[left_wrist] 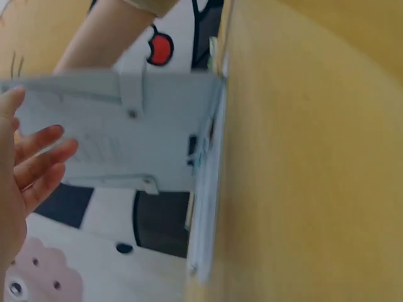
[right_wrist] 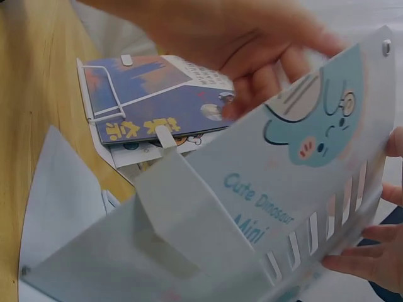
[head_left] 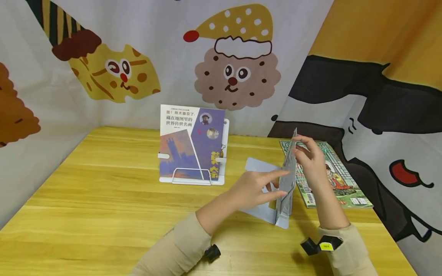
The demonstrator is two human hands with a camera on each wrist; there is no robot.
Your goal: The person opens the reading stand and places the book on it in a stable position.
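Note:
A pale blue metal book stand (head_left: 266,214) has its base flat on the table and its back panel raised upright. Printed on the panel (right_wrist: 252,182) are a cartoon and the words "Cute Dinosaur Mini", above a row of slots. My right hand (head_left: 312,161) pinches the panel's upper edge; in the right wrist view its fingertips (right_wrist: 362,258) lie along the slotted side. My left hand (head_left: 255,188) is at the panel's other face, fingers extended, and seems to touch it lightly. The left wrist view shows these fingers (left_wrist: 47,160) loosely spread before the panel's back.
A purple and white book (head_left: 179,145) stands on a white book stand (head_left: 221,180) at the back middle. Flat on the table's right side lies a green illustrated magazine (head_left: 342,180), partly behind my right hand. A cartoon-printed curtain (head_left: 138,23) hangs behind the wooden table (head_left: 86,199).

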